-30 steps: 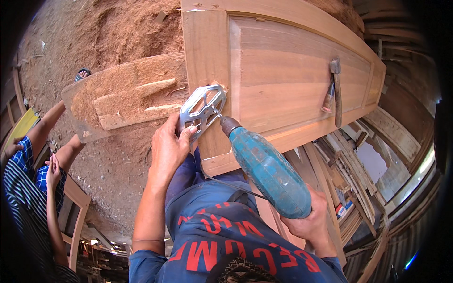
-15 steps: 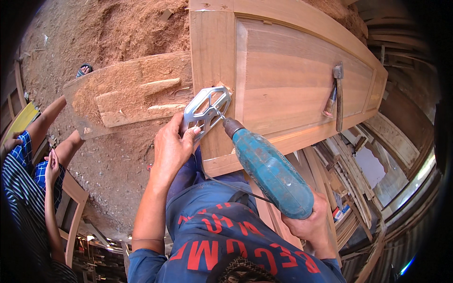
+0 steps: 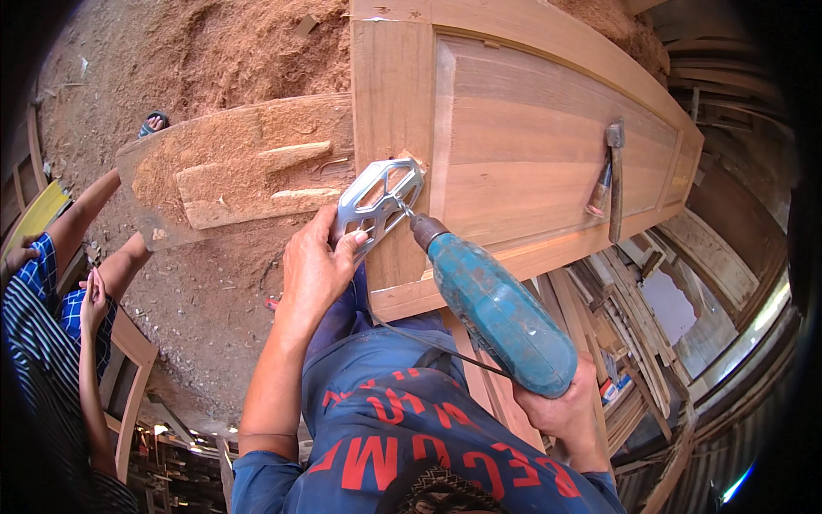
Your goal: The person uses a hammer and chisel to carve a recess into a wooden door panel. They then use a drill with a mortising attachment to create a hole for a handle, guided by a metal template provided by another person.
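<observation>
I see the left hand (image 3: 315,265) pinching a silver metal plate (image 3: 384,200), the right hand (image 3: 555,401) gripping a teal drill (image 3: 501,308), its bit (image 3: 405,206) at the plate, over the edge of a wooden door (image 3: 394,103); I'd hold the plate firm, thumb (image 3: 348,247) well clear

Right hand (image 3: 561,404) holds drill (image 3: 505,313) (teal) at plate (image 3: 348,206)
</observation>
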`<state>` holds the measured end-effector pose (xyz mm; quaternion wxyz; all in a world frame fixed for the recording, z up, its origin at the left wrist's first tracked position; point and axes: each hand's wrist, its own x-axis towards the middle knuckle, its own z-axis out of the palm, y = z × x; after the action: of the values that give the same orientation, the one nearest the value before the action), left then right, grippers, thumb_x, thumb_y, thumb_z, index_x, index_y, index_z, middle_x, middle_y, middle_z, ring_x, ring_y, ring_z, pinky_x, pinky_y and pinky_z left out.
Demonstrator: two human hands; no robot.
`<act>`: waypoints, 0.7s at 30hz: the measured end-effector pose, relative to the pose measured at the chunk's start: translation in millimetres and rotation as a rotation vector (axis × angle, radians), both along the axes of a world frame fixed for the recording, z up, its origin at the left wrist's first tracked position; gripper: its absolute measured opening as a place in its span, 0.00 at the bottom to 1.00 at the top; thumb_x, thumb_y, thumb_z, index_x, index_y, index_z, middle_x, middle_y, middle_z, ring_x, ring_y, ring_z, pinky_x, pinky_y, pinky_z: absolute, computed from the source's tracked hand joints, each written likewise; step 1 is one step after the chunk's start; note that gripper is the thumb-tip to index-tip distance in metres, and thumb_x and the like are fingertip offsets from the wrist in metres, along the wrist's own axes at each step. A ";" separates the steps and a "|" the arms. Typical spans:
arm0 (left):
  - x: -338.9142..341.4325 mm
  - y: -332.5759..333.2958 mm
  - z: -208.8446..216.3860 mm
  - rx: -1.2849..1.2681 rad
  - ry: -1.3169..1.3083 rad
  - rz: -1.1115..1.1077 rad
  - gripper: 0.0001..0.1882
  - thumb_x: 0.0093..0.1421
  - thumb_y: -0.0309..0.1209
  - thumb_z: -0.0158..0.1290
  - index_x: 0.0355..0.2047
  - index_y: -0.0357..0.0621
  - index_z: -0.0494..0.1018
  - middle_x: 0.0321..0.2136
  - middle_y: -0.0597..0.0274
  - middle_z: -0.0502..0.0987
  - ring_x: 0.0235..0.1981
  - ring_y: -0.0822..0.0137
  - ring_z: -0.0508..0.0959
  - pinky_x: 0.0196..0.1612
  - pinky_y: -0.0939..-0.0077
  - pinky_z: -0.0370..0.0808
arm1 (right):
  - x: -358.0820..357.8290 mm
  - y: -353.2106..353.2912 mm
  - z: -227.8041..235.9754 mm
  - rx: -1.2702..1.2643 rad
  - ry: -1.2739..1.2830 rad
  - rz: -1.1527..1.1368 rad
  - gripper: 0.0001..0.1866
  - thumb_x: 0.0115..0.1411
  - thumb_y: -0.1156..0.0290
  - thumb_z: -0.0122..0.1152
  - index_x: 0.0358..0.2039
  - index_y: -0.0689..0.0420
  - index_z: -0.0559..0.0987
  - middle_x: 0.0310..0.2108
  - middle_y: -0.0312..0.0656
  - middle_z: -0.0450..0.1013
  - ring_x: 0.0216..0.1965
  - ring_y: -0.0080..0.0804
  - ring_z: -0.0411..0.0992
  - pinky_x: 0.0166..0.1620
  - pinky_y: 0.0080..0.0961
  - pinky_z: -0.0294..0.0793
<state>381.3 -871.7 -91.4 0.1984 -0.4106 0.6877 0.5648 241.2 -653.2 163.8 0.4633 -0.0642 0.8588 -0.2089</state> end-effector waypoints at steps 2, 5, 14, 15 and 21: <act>-0.6 0.5 0.5 -0.006 -0.002 -0.007 0.22 0.63 0.33 0.69 0.56 0.40 0.80 0.37 0.42 0.86 0.38 0.40 0.87 0.43 0.49 0.81 | -2.9 -6.4 0.8 0.019 -0.006 -0.009 0.23 0.49 0.75 0.83 0.46 0.65 0.85 0.37 0.49 0.86 0.37 0.40 0.88 0.42 0.32 0.83; -0.6 -0.5 1.9 -0.019 0.001 -0.006 0.22 0.63 0.32 0.69 0.55 0.40 0.80 0.36 0.41 0.86 0.38 0.40 0.86 0.43 0.49 0.81 | -6.0 -22.7 4.4 0.056 -0.001 -0.009 0.24 0.48 0.74 0.82 0.46 0.65 0.85 0.36 0.49 0.85 0.36 0.43 0.87 0.42 0.32 0.83; -1.8 -0.9 -1.2 -0.037 0.037 -0.043 0.19 0.62 0.30 0.68 0.52 0.39 0.79 0.34 0.41 0.84 0.37 0.39 0.84 0.43 0.48 0.79 | -17.6 -49.2 13.1 0.215 -0.063 -0.020 0.19 0.52 0.74 0.76 0.45 0.65 0.85 0.33 0.48 0.84 0.34 0.32 0.83 0.43 0.29 0.81; -1.4 -0.6 -0.9 -0.035 0.039 -0.034 0.19 0.62 0.30 0.68 0.52 0.39 0.79 0.34 0.41 0.84 0.38 0.40 0.84 0.43 0.48 0.79 | -18.3 -50.7 14.5 0.228 -0.076 -0.027 0.19 0.52 0.74 0.76 0.45 0.65 0.85 0.33 0.48 0.84 0.34 0.32 0.83 0.43 0.29 0.80; 1.7 2.2 -3.7 -0.080 0.085 -0.024 0.18 0.62 0.27 0.68 0.51 0.39 0.80 0.32 0.46 0.83 0.29 0.51 0.81 0.36 0.57 0.77 | -20.0 -47.4 15.6 0.188 -0.079 0.025 0.27 0.50 0.74 0.79 0.51 0.65 0.83 0.31 0.52 0.80 0.31 0.44 0.84 0.37 0.33 0.81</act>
<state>383.1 -869.5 -95.1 0.1591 -0.3856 0.7225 0.5513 221.3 -700.6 179.4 0.5032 -0.0227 0.8549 -0.1240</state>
